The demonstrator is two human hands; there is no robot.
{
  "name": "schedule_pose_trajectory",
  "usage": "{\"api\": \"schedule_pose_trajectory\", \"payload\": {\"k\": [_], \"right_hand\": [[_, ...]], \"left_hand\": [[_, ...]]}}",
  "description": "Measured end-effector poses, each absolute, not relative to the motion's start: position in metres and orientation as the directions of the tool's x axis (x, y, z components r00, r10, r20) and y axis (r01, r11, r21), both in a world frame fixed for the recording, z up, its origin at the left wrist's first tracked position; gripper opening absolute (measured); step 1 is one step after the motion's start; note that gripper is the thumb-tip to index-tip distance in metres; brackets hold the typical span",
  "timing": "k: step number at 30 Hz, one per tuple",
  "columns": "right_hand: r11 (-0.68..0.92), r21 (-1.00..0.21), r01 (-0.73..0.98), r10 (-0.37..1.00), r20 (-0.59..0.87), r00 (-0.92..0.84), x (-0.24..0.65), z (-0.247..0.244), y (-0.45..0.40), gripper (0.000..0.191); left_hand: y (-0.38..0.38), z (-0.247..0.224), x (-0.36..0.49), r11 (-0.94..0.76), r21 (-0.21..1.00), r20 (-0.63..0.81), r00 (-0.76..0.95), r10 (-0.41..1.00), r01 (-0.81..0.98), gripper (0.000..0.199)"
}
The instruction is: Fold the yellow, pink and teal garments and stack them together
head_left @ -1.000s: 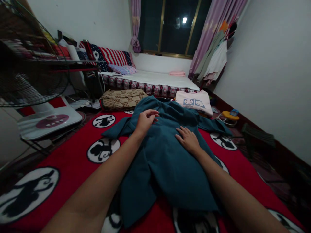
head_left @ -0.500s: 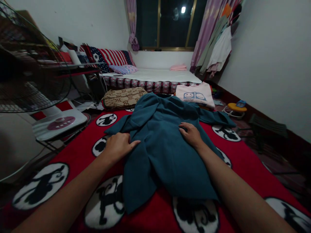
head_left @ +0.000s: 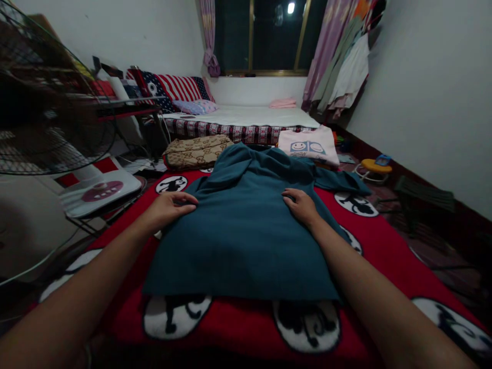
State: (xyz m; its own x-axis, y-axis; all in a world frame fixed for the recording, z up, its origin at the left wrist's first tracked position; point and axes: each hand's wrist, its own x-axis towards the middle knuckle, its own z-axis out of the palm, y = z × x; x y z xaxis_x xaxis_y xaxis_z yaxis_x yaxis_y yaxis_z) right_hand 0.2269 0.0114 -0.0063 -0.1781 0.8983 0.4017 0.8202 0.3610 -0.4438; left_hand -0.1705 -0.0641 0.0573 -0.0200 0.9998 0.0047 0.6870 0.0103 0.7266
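Observation:
A teal long-sleeved top (head_left: 238, 241) lies spread on a red blanket (head_left: 384, 256) with black-and-white monkey prints. Its hem runs almost straight across the front, and one sleeve stretches out to the right. The other sleeve is mostly hidden behind my left hand and the cloth. At the top's left side, my left hand (head_left: 169, 207) has thumb and fingertips nearly together on the fabric. My right hand (head_left: 302, 205) rests on the right half of the top, its thumb apart from the fingers.
Beyond the top lie a folded brown patterned cloth (head_left: 198, 151) and a folded pale pink shirt (head_left: 307, 146). A fan (head_left: 46, 102) stands close on the left. A bed (head_left: 261, 117) is at the back; a yellow stool (head_left: 373, 165) stands on the right.
My left hand has moved left and slightly away from me. The top's left part, folded and creased before, is now spread out flatter. My right hand has stayed almost in place.

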Motion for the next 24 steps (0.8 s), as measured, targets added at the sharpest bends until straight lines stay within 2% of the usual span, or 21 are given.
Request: {"api": "schedule_pose_trajectory", "payload": {"k": [2, 4, 6, 9, 11, 13, 16, 18, 20, 22, 24], "right_hand": [[0.344, -0.416, 0.842, 0.919, 0.335, -0.210, 0.225, -0.002, 0.009, 0.032], [0.335, -0.386, 0.859, 0.939, 0.211, -0.271, 0.227, 0.005, 0.004, 0.040], [0.354, -0.386, 0.852, 0.932, 0.068, -0.357, 0.234, 0.014, -0.004, 0.051], [0.417, -0.456, 0.787, 0.877, -0.026, -0.480, 0.255, 0.034, -0.028, 0.053], [0.432, -0.502, 0.749, 0.858, -0.028, -0.513, 0.273, 0.050, -0.051, 0.046], [0.417, -0.523, 0.744, 0.852, -0.062, -0.520, 0.292, 0.065, -0.080, 0.045], [0.393, -0.488, 0.780, 0.830, -0.176, -0.529, 0.316, 0.077, -0.126, 0.068], [0.388, -0.428, 0.816, 0.834, -0.215, -0.509, 0.325, 0.074, -0.153, 0.090], [0.396, -0.363, 0.843, 0.857, -0.183, -0.481, 0.329, 0.063, -0.173, 0.097], [0.422, -0.313, 0.851, 0.871, -0.121, -0.476, 0.330, 0.047, -0.186, 0.084], [0.449, -0.277, 0.849, 0.876, -0.052, -0.480, 0.328, 0.034, -0.193, 0.052]], "left_hand": [[-0.067, 0.049, -0.174, -0.029, 0.591, -0.037, 0.063, 0.997, 0.806, 0.044], [-0.075, 0.041, -0.172, -0.106, 0.446, 0.002, 0.118, 0.993, 0.889, 0.041], [-0.087, 0.040, -0.170, -0.210, 0.337, 0.134, 0.174, 0.976, 0.918, 0.040], [-0.110, 0.052, -0.164, -0.409, 0.284, 0.318, 0.317, 0.894, 0.867, 0.034], [-0.127, 0.062, -0.158, -0.520, 0.312, 0.270, 0.451, 0.851, 0.795, 0.032], [-0.144, 0.066, -0.151, -0.581, 0.352, 0.123, 0.579, 0.806, 0.734, 0.031], [-0.167, 0.064, -0.143, -0.595, 0.353, -0.050, 0.650, 0.758, 0.722, 0.038], [-0.180, 0.060, -0.140, -0.591, 0.324, -0.080, 0.644, 0.761, 0.738, 0.039], [-0.191, 0.059, -0.138, -0.585, 0.294, -0.087, 0.630, 0.771, 0.756, 0.035], [-0.198, 0.060, -0.135, -0.584, 0.266, -0.083, 0.622, 0.779, 0.767, 0.026], [-0.203, 0.059, -0.134, -0.583, 0.231, -0.072, 0.611, 0.788, 0.779, 0.021]]}}
